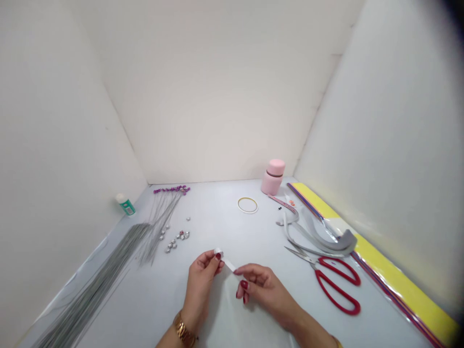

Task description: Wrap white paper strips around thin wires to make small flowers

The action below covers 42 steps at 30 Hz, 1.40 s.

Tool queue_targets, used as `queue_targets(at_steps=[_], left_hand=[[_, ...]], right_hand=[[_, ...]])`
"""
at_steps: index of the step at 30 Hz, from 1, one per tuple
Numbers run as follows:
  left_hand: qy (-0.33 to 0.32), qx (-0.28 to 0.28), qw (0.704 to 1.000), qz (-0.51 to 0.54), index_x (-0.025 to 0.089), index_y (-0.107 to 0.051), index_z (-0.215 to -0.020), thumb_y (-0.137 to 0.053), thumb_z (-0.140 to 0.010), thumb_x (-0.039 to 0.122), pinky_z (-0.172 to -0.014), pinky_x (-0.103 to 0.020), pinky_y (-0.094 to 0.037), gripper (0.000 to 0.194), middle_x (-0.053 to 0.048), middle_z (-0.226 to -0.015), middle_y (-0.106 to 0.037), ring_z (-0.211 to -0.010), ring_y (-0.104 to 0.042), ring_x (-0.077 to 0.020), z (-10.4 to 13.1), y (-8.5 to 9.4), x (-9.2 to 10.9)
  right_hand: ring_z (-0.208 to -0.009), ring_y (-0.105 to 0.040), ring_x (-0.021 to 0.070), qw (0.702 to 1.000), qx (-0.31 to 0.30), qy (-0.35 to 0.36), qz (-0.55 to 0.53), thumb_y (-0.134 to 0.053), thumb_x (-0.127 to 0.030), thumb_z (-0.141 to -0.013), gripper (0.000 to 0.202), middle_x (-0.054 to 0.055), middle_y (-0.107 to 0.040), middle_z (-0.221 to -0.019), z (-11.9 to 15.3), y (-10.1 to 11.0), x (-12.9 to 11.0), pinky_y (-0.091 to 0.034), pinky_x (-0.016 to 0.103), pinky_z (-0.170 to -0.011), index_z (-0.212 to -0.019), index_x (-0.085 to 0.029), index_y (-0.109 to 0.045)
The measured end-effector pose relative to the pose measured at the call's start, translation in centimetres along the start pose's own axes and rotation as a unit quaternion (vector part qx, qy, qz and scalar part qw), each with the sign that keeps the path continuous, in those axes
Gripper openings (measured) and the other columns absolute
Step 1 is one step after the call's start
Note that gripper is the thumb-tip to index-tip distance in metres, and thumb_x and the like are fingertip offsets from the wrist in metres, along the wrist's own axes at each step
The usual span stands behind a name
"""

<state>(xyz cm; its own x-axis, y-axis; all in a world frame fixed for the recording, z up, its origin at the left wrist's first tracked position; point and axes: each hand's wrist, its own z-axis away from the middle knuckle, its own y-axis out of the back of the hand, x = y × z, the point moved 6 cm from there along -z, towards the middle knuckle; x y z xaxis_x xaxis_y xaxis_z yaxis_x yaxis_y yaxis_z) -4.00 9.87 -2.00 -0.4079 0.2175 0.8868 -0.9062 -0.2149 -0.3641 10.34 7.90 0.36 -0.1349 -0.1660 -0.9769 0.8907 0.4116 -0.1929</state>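
My left hand point(205, 270) is closed in a pinch around one end of a narrow white paper strip point(229, 264), where a small folded loop shows above the thumb. The strip slants down to my right hand point(259, 289), whose curled fingers hold its other end; part of that end is hidden by the fingers. Beyond the left hand lie several small silver folded stars point(182, 235). Red-handled scissors point(337, 285) rest to the right of my right hand, blades slightly apart.
Thin grey wire stems point(97, 280) lie at left, some tipped with purple stars point(172, 190). A glue stick point(125, 205) stands by the left wall. Further back are a tape ring point(248, 205) and pink flask point(273, 178). Silver strips point(322, 241) and yellow-edged sheets point(384, 266) lie at right.
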Motion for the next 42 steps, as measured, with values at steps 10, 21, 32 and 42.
queue_targets(at_steps=[10,21,32,42], left_hand=[[0.023,-0.027,0.998,-0.050,0.012,-0.066,-0.071,-0.069,-0.060,0.030,-0.056,-0.020,-0.042,0.021,-0.003,-0.059,-0.064,-0.054,-0.056,-0.0117,0.3,-0.8,-0.4],[-0.005,-0.030,0.996,-0.089,0.011,-0.065,-0.072,-0.066,-0.063,0.025,-0.052,-0.020,-0.040,0.017,-0.001,-0.055,-0.061,-0.051,-0.052,-0.0102,0.4,-1.1,-0.2],[-0.058,-0.066,0.984,-0.152,0.013,-0.065,-0.077,-0.060,-0.069,0.025,-0.058,-0.023,-0.044,0.015,-0.003,-0.063,-0.064,-0.059,-0.056,-0.0148,1.9,-2.3,0.6],[-0.107,-0.128,0.958,-0.234,0.017,-0.069,-0.077,-0.056,-0.073,0.023,-0.063,-0.023,-0.044,0.015,-0.005,-0.072,-0.068,-0.067,-0.059,-0.0185,2.9,-3.3,0.8]], right_hand=[[-0.056,-0.056,0.0115,0.989,0.098,-0.028,-0.108,-0.062,-0.030,-0.073,0.017,0.005,-0.065,-0.069,-0.2,1.2,-0.3,-0.039,0.022,-0.053,-0.081,-0.014,-0.063],[-0.035,-0.037,0.0047,0.992,0.118,-0.046,-0.012,-0.059,-0.041,-0.073,0.028,-0.003,-0.053,-0.049,-0.2,1.1,0.8,-0.026,0.017,-0.038,-0.069,-0.014,-0.060],[-0.029,-0.030,0.0026,0.987,0.097,-0.100,0.086,-0.055,-0.043,-0.073,0.034,-0.008,-0.042,-0.041,-0.4,0.3,2.4,-0.021,0.016,-0.032,-0.056,-0.015,-0.050],[-0.031,-0.035,0.0041,0.985,0.167,-0.037,0.006,-0.062,-0.035,-0.070,0.025,-0.011,-0.043,-0.041,-0.3,1.1,1.4,-0.023,0.015,-0.033,-0.069,-0.019,-0.043]])
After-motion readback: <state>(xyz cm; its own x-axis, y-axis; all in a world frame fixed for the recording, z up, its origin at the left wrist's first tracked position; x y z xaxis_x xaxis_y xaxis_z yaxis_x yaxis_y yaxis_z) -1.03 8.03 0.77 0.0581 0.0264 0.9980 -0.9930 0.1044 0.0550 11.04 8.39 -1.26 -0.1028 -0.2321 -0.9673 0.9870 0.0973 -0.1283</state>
